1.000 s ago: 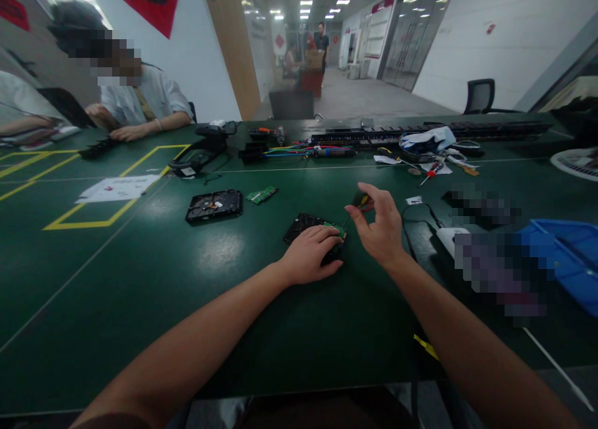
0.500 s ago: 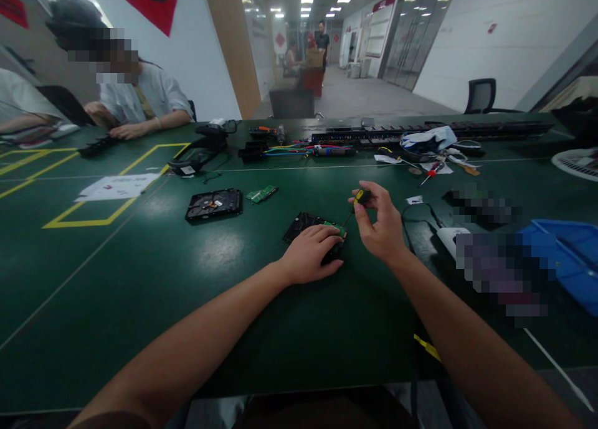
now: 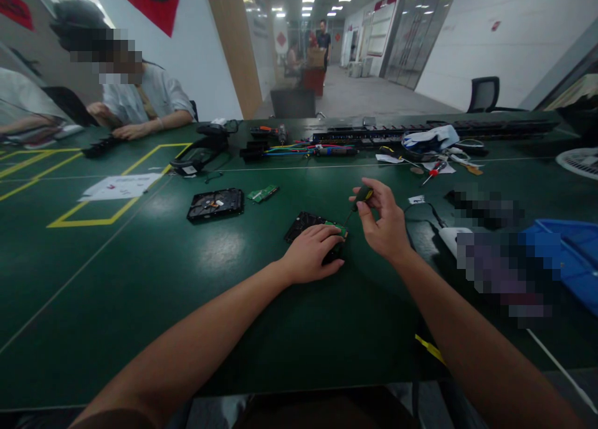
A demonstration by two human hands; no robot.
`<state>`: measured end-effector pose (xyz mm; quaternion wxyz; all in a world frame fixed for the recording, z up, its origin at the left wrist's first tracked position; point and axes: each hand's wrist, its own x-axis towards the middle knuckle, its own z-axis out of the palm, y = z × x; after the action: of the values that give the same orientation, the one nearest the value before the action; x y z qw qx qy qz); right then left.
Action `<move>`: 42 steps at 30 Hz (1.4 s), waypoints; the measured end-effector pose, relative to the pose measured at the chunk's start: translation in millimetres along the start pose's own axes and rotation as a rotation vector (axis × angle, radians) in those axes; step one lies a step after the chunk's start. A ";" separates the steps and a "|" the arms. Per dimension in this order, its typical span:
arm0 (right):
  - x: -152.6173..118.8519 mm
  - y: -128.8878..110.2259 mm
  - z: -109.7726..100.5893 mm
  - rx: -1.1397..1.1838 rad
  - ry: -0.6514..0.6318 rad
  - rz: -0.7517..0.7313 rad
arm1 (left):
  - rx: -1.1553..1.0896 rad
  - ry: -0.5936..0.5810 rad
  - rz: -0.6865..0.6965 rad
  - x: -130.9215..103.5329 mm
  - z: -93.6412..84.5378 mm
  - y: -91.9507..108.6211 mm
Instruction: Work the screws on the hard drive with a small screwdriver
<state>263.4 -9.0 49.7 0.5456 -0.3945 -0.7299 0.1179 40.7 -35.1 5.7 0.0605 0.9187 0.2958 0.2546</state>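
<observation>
My left hand [image 3: 312,253] lies over a black hard drive [image 3: 299,224], its fingers wrapped across the top and the thumb along the near side. A strip of the drive's green circuit board [image 3: 342,230] shows past the fingertips. In my right hand [image 3: 384,220] is a screwdriver [image 3: 362,198] with a dark green and yellow handle, pinched between thumb and fingers. Its thin shaft slants down and left to the board's right end; whether the tip sits in a screw is too small to tell. Much of the drive is hidden under my left hand.
Left of my hands lie another hard drive [image 3: 215,204] and a loose green circuit board [image 3: 263,194]. Cables, tools and a red screwdriver [image 3: 435,172] line the table's far side. A blue bin [image 3: 570,254] stands right. A co-worker [image 3: 144,99] sits across at the left.
The screwdriver handle has turned within my right fingers, showing less of its yellow end. My left hand stays on the drive. The whole view has shifted very slightly.
</observation>
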 end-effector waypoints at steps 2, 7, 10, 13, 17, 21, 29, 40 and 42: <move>0.1 0.2 -0.5 -0.065 0.026 -0.022 | 0.001 0.003 -0.003 -0.1 0.2 -0.1; 1.6 4.1 -2.2 -0.177 0.097 -0.052 | -0.005 -0.002 -0.007 -0.7 0.0 -0.2; -0.2 5.7 -0.3 -0.105 0.063 -0.035 | -0.009 -0.006 -0.008 -0.6 0.1 -0.3; -3.2 5.4 2.5 -0.038 0.023 -0.022 | -0.010 -0.008 -0.012 -0.4 0.8 -0.5; -2.8 3.5 1.4 -0.116 0.052 -0.053 | -0.005 -0.012 -0.017 -0.2 1.4 -0.5; 0.7 2.4 -3.2 -0.251 0.111 -0.114 | -0.005 -0.014 -0.012 0.0 1.2 -0.1; -2.6 3.1 -0.2 -0.182 0.052 -0.102 | 0.002 -0.007 -0.009 0.0 0.3 0.4; -0.2 -2.8 -2.7 -0.259 0.120 -0.155 | -0.004 0.001 -0.005 -0.5 0.6 -0.5; -1.6 -0.4 -1.2 -0.235 0.099 -0.139 | 0.001 0.004 -0.003 -0.2 0.0 -0.1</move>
<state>264.5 -10.8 49.3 0.5378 -0.4096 -0.7364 -0.0263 40.5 -35.1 5.6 0.0600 0.9177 0.2976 0.2562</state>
